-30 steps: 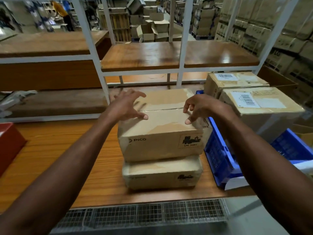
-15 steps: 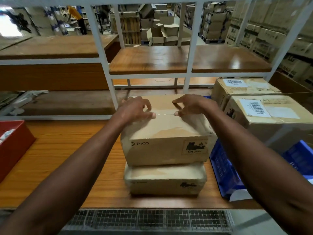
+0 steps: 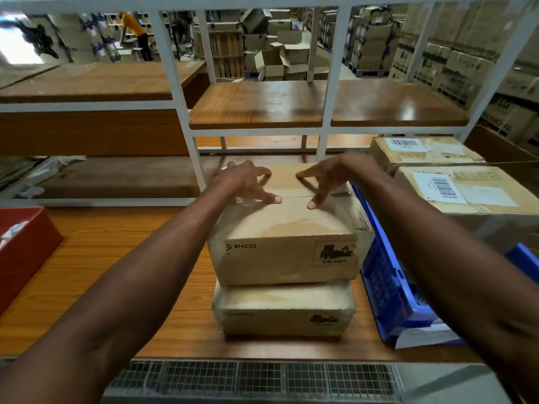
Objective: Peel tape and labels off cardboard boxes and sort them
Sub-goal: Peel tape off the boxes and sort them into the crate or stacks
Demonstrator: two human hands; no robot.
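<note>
1. Two cardboard boxes sit stacked on the wooden workbench: the upper box rests on the lower box, and both hands are on the upper one's top face.
2. Left hand lies on the left part of that top, fingers spread and arched rather than curled round anything, thumb tip pressing beside the centre seam; a bit of clear tape glints under the heel of the hand.
3. Right hand mirrors it on the right part, fingers likewise spread and bent, thumb tip on the seam. Neither hand grips or pinches anything that can be seen.
4. Print on the upper box's front reads "PICO" at the left; a hazard mark at the right reads "UN 3481".
5. Lower box carries the same marks, too blurred to read.
6. Right of the stack, touching it, stands a blue crate.
7. Beyond the crate are two more cartons, the nearer carton and the farther carton, each with a white barcode label; the text is unreadable.
8. At the left edge sits a red bin.
</note>
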